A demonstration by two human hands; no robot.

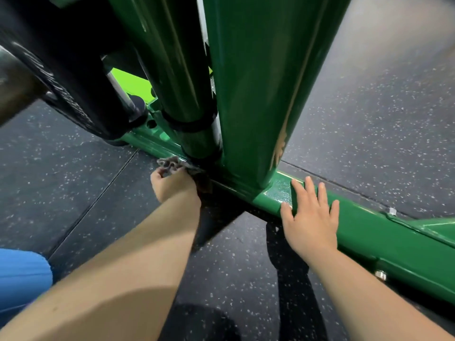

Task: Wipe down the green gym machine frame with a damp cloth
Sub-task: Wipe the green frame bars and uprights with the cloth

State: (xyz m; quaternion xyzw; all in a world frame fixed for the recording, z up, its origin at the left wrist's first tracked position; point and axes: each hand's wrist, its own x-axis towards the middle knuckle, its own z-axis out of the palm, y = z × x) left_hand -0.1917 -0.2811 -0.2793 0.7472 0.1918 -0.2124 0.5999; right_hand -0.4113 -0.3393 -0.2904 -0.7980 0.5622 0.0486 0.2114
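Cloth (175, 166), mid-frame: soft, light, bunches easily; our left hand (173, 185) grips it bunched against the frame (384, 232). Right hand (310, 217) rests flat, fingers straight.

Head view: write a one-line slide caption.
Left hand grips a bunched grey cloth at the base of the green frame; right hand rests flat on its rail.
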